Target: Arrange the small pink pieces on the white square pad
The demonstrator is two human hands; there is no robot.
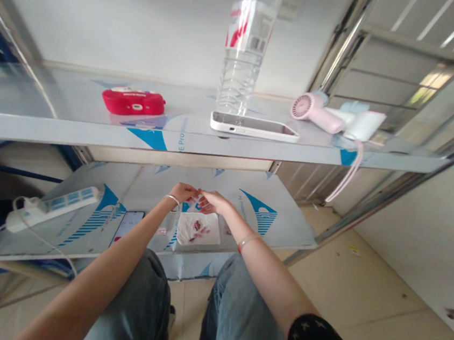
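Observation:
My left hand [184, 191] and my right hand [212, 202] meet at the fingertips above the lower shelf. Both hands are closed in a pinch; whatever lies between the fingers is too small to name. Below them a white tissue [209, 237] is spread out, with small red and pink bead-like pieces [197, 226] scattered on its middle. A small clear item [161, 231] lies left of the tissue, partly behind my left forearm. Farther left, a phone [132, 218] with a lit screen is partly hidden by the same arm.
A white power strip [72, 201] with a cable is at the lower shelf's left. On the upper shelf [197, 143], whose edge juts out above my hands, are a red case [133, 103], a tall water bottle [244, 58], a white-cased phone [255, 126] and a pink handheld fan [318, 112].

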